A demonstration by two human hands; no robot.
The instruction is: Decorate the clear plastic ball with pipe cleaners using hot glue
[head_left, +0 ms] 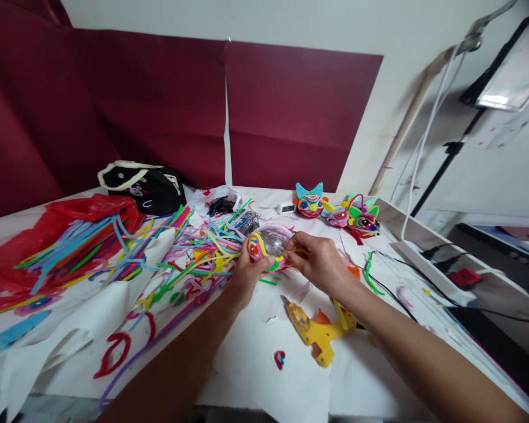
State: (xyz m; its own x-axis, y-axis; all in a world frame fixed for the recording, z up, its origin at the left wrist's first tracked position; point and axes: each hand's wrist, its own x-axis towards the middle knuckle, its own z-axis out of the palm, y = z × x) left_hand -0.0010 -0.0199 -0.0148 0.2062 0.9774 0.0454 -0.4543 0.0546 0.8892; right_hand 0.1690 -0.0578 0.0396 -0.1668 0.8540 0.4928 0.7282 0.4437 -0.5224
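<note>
My left hand [248, 271] is closed around the side of a clear plastic shell [274, 242] edged with pink, yellow and green pipe cleaners. An orange round piece sits on the shell's left end. At the right rim, the fingers of my right hand [320, 258] pinch a thin yellow pipe cleaner [300, 251], partly hidden by the fingers. Below both hands a yellow hot glue gun [320, 332] lies on white paper, its nozzle toward the upper left. A small red, white and blue piece [279, 359] rests near it.
Heaps of coloured pipe cleaners [203, 249] and a red plastic bag [92, 205] cover the left side. A black pouch [152, 191] stands behind. Finished-looking animal heads [309, 201] and a small white digital display [285, 208] sit at the back. A power strip [436, 270] with cables lies right.
</note>
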